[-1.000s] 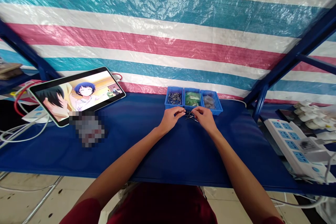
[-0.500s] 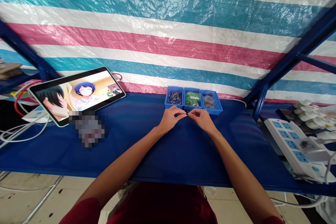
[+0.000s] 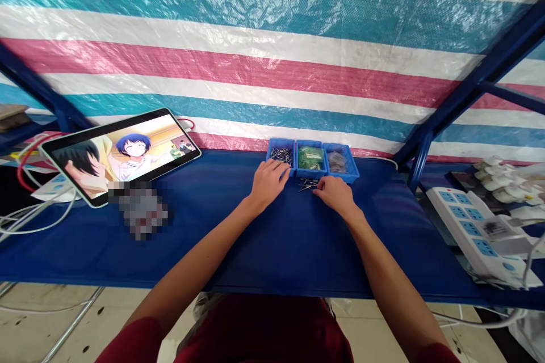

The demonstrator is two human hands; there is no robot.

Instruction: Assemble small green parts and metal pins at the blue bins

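My left hand is at the front edge of the left blue bin, its fingers stretched toward the many small metal screws inside. Nothing shows in its grasp. On the tabletop in front of the middle bin lies a small pile of loose screws. Beside the right end of that pile is my right hand, fingers curled together; whatever they pinch is hidden. The middle blue bin holds green plastic packets. Clear bags of small parts fill the right blue bin.
A tablet playing a cartoon leans at the left, with cables beside it and a pixelated patch in front. On the right is a white power strip with plugs. Striped sheeting hangs behind the blue table.
My hands met fingertip to fingertip over the loose screws, then parted. My left hand has moved left to the screw bin, its fingers extending; my right hand has drawn back to the right.
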